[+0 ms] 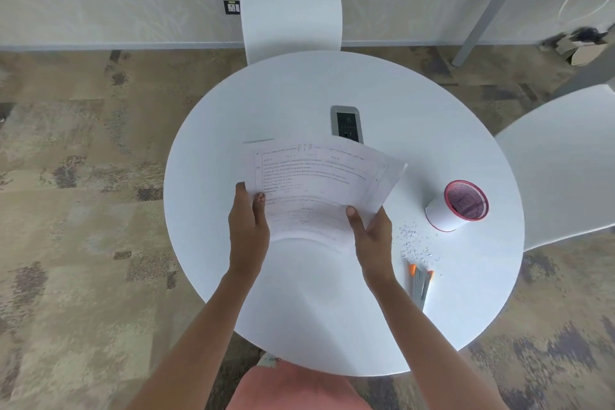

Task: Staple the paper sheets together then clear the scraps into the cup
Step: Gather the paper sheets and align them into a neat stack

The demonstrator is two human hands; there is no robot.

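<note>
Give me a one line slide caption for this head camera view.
Both hands hold the paper sheets above the round table; scraps, stapler, cup wait.

1. Office or meeting room, not a home
2. Round white table (332, 309) with built-in power socket panel (346, 124)
3. Patterned carpet tiles (83, 210), white moulded chairs (291, 10), wall outlet (231, 7)
4. Printed paper sheets (316, 183), mesh pen cup (457, 206)

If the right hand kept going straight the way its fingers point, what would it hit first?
The right hand already grips the printed white paper sheets, pointing up and away. Beyond the sheets, the grey power socket set in the round white table looks next, though depth is unclear.
</note>
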